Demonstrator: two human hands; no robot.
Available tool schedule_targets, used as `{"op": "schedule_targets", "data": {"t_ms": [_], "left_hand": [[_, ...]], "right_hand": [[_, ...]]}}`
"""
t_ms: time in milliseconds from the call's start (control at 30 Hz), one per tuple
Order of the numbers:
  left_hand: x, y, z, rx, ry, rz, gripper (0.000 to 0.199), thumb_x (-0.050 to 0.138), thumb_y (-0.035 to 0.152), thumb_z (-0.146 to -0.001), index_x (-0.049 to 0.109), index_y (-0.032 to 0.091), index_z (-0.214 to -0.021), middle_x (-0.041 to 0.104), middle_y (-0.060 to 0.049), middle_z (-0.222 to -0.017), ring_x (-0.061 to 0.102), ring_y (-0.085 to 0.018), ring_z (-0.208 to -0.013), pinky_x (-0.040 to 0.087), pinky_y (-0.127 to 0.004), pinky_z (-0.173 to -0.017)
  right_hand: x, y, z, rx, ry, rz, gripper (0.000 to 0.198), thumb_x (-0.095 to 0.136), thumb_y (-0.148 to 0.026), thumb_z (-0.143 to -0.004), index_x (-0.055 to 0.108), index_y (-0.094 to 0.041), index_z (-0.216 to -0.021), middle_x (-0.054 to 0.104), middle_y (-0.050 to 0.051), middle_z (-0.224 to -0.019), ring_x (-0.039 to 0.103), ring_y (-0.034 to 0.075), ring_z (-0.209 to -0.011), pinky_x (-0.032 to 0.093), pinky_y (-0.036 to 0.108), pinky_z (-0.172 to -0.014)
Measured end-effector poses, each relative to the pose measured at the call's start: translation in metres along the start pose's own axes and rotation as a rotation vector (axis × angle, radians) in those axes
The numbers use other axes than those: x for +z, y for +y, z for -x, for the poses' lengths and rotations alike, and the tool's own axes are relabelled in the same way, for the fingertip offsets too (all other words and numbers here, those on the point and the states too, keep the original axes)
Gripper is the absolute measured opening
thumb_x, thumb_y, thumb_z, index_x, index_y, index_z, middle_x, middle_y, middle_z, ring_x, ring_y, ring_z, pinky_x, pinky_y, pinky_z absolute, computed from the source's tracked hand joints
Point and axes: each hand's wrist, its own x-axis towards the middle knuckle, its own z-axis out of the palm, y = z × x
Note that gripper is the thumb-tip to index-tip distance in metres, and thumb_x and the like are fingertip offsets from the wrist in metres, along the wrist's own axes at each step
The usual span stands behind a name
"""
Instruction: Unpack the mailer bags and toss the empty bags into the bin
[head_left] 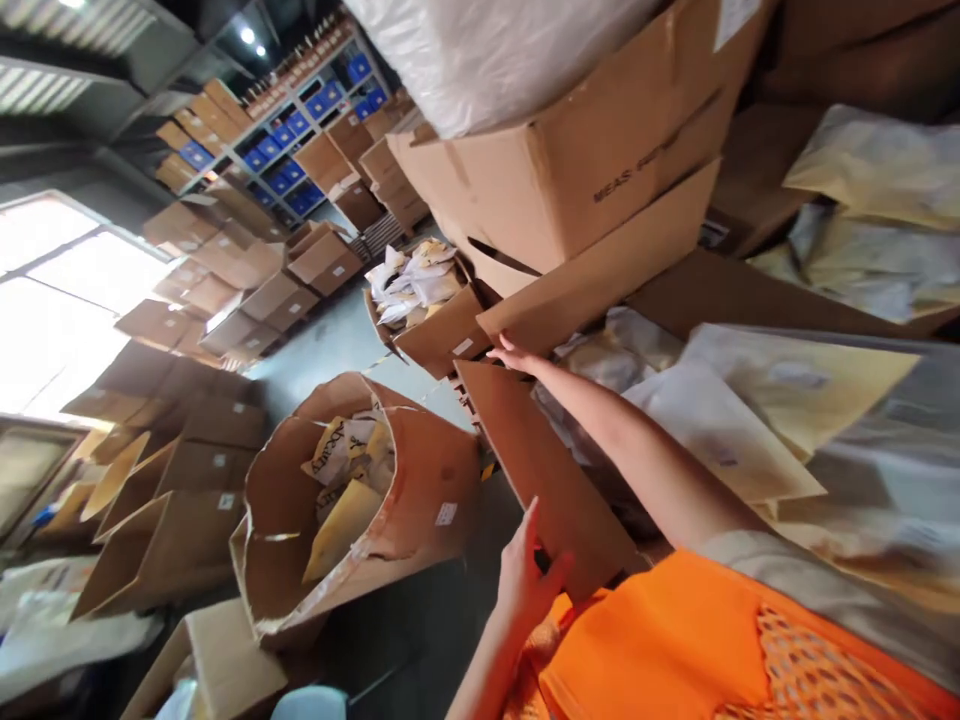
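Note:
My right hand (513, 354) reaches far out with its fingers stretched and apart, at the corner of a raised cardboard flap (600, 300). Nearer my body, my left hand (525, 572) has its thumb and forefinger spread and lies against the edge of a second flap (547, 470). Both flaps belong to a large carton whose inside shows between them. Clear-bagged packets (615, 350) lie in it, and a flat bag with a cream sheet (720, 430) rests by my right forearm. Some of my left fingers are hidden.
A big worn carton (435, 480) holding printed packets stands on the left. Behind it sits another box (442, 340) of packets. A tall carton (622, 190) topped with plastic wrap rises ahead. Stacked cartons (187, 450) and a shelf with blue bins (285, 150) stand farther off.

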Motion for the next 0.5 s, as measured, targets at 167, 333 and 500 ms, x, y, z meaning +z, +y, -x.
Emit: {"op": "schedule_targets", "data": {"t_ms": [167,333,500], "left_hand": [[0.006,0.036,-0.033,0.176,-0.167,-0.009,0.089,0.068,0.058,-0.081,0.037,0.021,-0.155,0.034,-0.020,-0.159,0.039,-0.038,-0.144,0.039,-0.054,-0.115],[0.017,0.063,-0.056,0.247,-0.122,-0.040,0.085,0.065,0.059,-0.084,0.039,0.018,-0.154,0.014,-0.025,-0.164,0.028,-0.037,-0.149,0.032,-0.053,-0.119],[0.015,0.066,-0.065,0.238,-0.083,0.004,0.072,0.060,0.047,-0.090,0.042,0.016,-0.152,0.015,-0.024,-0.164,0.030,-0.036,-0.149,0.030,-0.051,-0.120]], "right_hand": [[-0.012,0.019,-0.008,0.013,0.013,0.087,0.061,0.060,-0.044,-0.087,0.056,-0.013,-0.140,0.040,0.013,-0.156,0.030,0.030,-0.150,0.018,0.045,-0.127],[-0.053,0.025,0.013,-0.004,0.128,0.105,0.046,0.055,-0.029,-0.088,0.064,-0.010,-0.129,0.056,0.016,-0.142,0.048,0.028,-0.139,0.029,0.044,-0.123],[-0.098,0.039,0.067,-0.023,0.187,0.030,0.042,0.061,-0.026,-0.082,0.068,-0.014,-0.122,0.062,0.013,-0.137,0.057,0.027,-0.129,0.037,0.045,-0.118]]}}
